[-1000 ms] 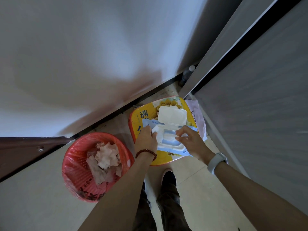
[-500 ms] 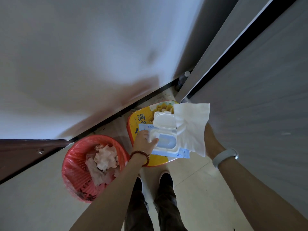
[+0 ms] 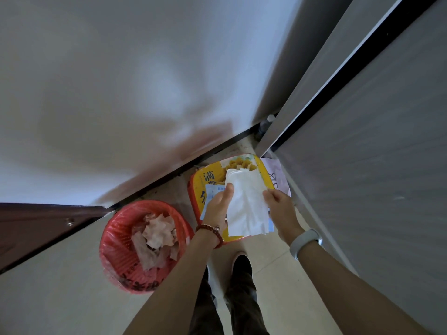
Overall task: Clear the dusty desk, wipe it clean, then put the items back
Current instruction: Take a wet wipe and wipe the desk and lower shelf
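A white wet wipe (image 3: 245, 204) hangs spread between both my hands above the floor. My left hand (image 3: 219, 206) pinches its upper left edge with thumb and fingers. My right hand (image 3: 280, 209) pinches its right edge. Under the wipe lies the blue wipe pack (image 3: 210, 192), mostly hidden, with its white flip lid (image 3: 233, 174) standing open. The pack rests on a yellow and orange box (image 3: 205, 180) on the floor.
A red waste basket (image 3: 113, 240) holding several crumpled used wipes stands on the floor to the left. A white wall rises ahead, grey cabinet doors (image 3: 362, 165) on the right, a brown door (image 3: 36, 226) at the left. My shoes (image 3: 242, 262) are below the box.
My right hand pulled a wipe out of the pack and raised it. My left hand left the pack and took the wipe's left edge, so both hands hold it spread.
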{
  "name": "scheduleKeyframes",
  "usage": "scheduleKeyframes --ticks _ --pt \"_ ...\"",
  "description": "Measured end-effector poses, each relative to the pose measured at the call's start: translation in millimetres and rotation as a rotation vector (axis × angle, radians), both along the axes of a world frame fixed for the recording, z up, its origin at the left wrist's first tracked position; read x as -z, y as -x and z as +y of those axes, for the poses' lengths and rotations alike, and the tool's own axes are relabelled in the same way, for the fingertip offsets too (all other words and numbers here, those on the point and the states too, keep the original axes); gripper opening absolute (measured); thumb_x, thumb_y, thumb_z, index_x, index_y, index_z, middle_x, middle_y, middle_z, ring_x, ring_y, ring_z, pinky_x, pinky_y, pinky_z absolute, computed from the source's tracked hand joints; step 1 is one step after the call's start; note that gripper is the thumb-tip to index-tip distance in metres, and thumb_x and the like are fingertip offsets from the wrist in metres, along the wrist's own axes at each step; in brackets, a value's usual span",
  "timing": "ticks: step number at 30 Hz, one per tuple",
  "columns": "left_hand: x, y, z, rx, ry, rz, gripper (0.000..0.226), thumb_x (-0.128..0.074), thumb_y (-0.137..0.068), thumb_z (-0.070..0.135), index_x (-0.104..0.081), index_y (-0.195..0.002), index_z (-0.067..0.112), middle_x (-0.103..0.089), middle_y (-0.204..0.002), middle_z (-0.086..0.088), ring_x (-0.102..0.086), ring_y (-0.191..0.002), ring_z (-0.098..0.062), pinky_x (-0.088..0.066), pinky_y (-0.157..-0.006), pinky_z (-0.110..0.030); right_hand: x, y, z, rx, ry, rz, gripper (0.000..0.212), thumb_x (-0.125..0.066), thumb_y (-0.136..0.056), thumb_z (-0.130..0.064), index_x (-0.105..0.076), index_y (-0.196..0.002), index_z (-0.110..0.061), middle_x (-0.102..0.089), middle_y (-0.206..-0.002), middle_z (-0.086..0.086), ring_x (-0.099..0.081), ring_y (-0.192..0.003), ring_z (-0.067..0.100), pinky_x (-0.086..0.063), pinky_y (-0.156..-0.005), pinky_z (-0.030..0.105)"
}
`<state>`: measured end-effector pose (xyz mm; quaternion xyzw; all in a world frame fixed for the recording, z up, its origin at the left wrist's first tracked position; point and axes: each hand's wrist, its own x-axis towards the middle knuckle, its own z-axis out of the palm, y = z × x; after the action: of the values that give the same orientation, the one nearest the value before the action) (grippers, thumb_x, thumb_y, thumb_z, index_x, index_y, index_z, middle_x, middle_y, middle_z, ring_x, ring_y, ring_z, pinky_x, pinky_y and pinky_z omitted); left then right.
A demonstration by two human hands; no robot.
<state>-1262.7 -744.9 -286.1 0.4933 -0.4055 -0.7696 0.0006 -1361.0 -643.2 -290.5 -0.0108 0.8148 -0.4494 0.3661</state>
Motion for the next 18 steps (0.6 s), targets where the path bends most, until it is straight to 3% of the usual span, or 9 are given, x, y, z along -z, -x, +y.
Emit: scheduleKeyframes --ticks 1,3,6,8,10,13,16,18 --pt "4 -1 0 0.06 0.063 -0.03 0.051 -0.064 -0.07 0.058 -0.064 -0.085 0.009 -0.065 -0.086 -0.008 -0.061 -0.08 -0.023 -0.048 -0.076 -0.037 2 0 3 0.002 -0.015 0.002 0.024 -0.048 -0.093 -0.013 -0.056 -0.071 -0.01 -0.05 -0.069 0.005 -0.043 -0.07 0.02 -0.038 -0.068 0.031" --pt "11 -4 1 0.109 0.226 -0.142 0.039 -0.068 -0.071 0.039 -0.059 -0.081 0.002 -0.056 -0.078 -0.014 -0.054 -0.073 -0.023 -0.044 -0.069 -0.035 5 -1 7 -0.003 -0.054 0.035 0.028 -0.047 -0.092 -0.012 -0.054 -0.065 -0.016 -0.048 -0.063 0.0 -0.041 -0.062 0.014 -0.037 -0.06 0.026" --pt "21 -9 -3 -0.032 0.342 -0.291 0.017 -0.062 -0.084 0.013 -0.062 -0.092 -0.002 -0.06 -0.081 -0.012 -0.057 -0.078 -0.024 -0.045 -0.071 -0.032 8 3 15 0.124 -0.123 0.096 0.039 -0.047 -0.089 -0.008 -0.043 -0.051 -0.019 -0.037 -0.052 -0.002 -0.031 -0.053 0.015 -0.026 -0.049 0.026" --pt "25 -13 -8 -0.082 0.377 -0.356 0.023 -0.057 -0.087 0.011 -0.06 -0.102 -0.005 -0.064 -0.098 -0.019 -0.06 -0.093 -0.03 -0.047 -0.083 -0.038 11 9 24 0.223 -0.158 0.141 0.033 -0.045 -0.087 -0.006 -0.048 -0.055 -0.006 -0.037 -0.056 0.003 -0.031 -0.058 0.016 -0.022 -0.048 0.027" --pt "30 -17 -12 -0.083 0.401 -0.377 0.025 -0.055 -0.088 0.01 -0.057 -0.107 -0.006 -0.062 -0.11 -0.023 -0.058 -0.102 -0.034 -0.047 -0.09 -0.043 13 15 33 0.276 -0.2 0.188 0.024 -0.043 -0.087 -0.005 -0.05 -0.074 0.014 -0.038 -0.066 0.01 -0.031 -0.066 0.017 -0.022 -0.049 0.028" --pt "33 -16 -12 0.092 0.433 -0.371 0.022 -0.054 -0.089 0.014 -0.058 -0.102 -0.004 -0.062 -0.104 -0.025 -0.058 -0.101 -0.035 -0.046 -0.086 -0.041 14 16 41 0.25 -0.2 0.25 0.022 -0.04 -0.09 -0.007 -0.045 -0.072 0.003 -0.037 -0.059 0.004 -0.031 -0.058 0.017 -0.026 -0.05 0.028" --pt "31 -5 -4 0.308 0.438 -0.337 0.013 -0.053 -0.089 0.017 -0.057 -0.085 0.005 -0.06 -0.085 -0.016 -0.056 -0.089 -0.032 -0.04 -0.068 -0.024 9 12 39 0.178 -0.166 0.279 0.021 -0.038 -0.093 -0.01 -0.043 -0.073 -0.007 -0.038 -0.057 -0.003 -0.033 -0.053 0.011 -0.031 -0.049 0.022" --pt "27 0 0 0.301 0.438 -0.385 0.028 -0.055 -0.087 0.017 -0.054 -0.111 0.003 -0.061 -0.109 -0.015 -0.054 -0.104 -0.029 -0.039 -0.077 -0.021 3 8 34 0.168 -0.12 0.27 0.02 -0.038 -0.094 -0.012 -0.043 -0.075 -0.007 -0.039 -0.06 -0.002 -0.034 -0.054 0.011 -0.03 -0.047 0.017"
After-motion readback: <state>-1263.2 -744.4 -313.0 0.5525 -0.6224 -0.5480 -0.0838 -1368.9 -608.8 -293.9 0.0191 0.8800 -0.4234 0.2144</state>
